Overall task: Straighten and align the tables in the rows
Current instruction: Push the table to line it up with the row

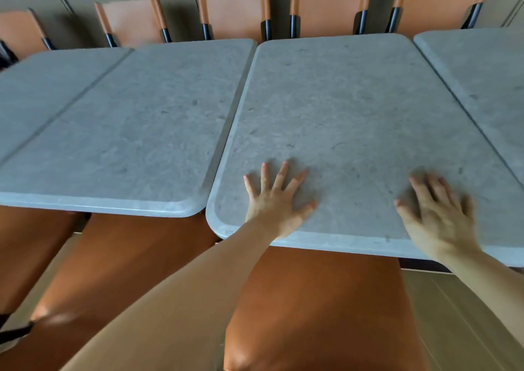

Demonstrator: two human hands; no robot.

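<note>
At the far left a grey table [42,87] sits tight against the next table [136,132], only a thin seam between them. That second one's near edge lies farther from the person than the near edge of the middle table [354,109], which juts toward them past its neighbour's corner, so the front line of the row steps at that joint. A narrow gap runs between these two, closing toward the wall.

Both hands are on the middle table, close to its near edge. The left hand [276,202] lies flat, fingers spread and straight, palm down, gripping nothing. The right hand [436,209] is blurred; it looks flat with fingers extended on the top too, holding nothing, as far as I can tell.

The table's long axis runs away from the person toward the orange chairs [235,10] along the wall. It lies straight ahead of both hands, the left nearer the out-of-line corner. I'd judge the fix is a push away along that axis until the near edges match.

To the right, another table [482,72] stands apart by a slim gap. Orange seats [317,308] sit below the near edge.
</note>
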